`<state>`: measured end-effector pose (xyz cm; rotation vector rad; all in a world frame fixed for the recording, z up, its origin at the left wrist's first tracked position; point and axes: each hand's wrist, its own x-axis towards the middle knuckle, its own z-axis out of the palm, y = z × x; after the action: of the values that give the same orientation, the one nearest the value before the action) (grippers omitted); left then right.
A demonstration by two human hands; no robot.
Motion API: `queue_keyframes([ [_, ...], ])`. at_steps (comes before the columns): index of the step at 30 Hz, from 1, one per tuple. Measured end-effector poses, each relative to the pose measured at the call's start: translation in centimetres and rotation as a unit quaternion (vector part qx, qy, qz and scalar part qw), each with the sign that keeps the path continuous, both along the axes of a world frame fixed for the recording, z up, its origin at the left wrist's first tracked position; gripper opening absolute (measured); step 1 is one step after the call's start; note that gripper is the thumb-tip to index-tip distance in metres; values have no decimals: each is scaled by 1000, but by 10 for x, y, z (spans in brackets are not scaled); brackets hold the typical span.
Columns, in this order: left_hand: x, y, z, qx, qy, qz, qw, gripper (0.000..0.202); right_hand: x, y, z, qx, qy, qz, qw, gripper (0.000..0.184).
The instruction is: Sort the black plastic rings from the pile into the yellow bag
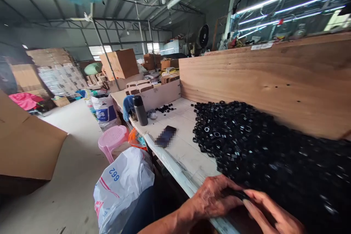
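Note:
A large heap of small black hex nuts [246, 146] lies on the white table top [186, 146], banked against a plywood board [268, 80]. My left hand [219, 199] is at the bottom edge of the view, its fingers reaching over the near part of the heap. A dark strip shows under the fingers, but I cannot tell whether they hold anything. My right hand is out of sight. Further along the table stand a black flask [140, 111] and a small scatter of nuts [165, 108], with a blurred phone [165, 136] lying nearer.
A blue cloth [128, 106] hangs at the far table end. Below the table's edge are a pink plastic stool [112, 140] and a white woven sack [123, 186]. A cardboard sheet [24, 146] stands on the concrete floor at left, with stacked cartons [61, 76] beyond.

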<state>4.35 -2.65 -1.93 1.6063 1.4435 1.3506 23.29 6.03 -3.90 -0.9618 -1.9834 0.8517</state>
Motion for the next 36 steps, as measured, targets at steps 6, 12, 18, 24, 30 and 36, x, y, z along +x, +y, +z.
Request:
queue_keyframes([
  [6, -7, 3, 9, -16, -4, 4, 1000, 27, -9, -21, 50, -35, -15, 59, 998, 22],
  [12, -10, 11, 4, 57, 91, 5, 994, 22, -18, -21, 54, -188, 28, 37, 981, 20],
  [18, -8, 9, 9, 0, 49, 12, 999, 26, -17, -22, 54, -87, 53, 39, 994, 14],
  [24, -13, 10, 11, -38, 3, 9, 999, 31, -17, -23, 51, -160, 49, 62, 984, 12],
  [30, -11, 6, 33, -102, 65, -122, 985, 19, 8, -5, 63, -121, 38, -9, 992, 24],
  [36, -5, 12, 36, -145, 124, -173, 966, 44, 41, 33, 66, -100, -30, -100, 989, 19],
])
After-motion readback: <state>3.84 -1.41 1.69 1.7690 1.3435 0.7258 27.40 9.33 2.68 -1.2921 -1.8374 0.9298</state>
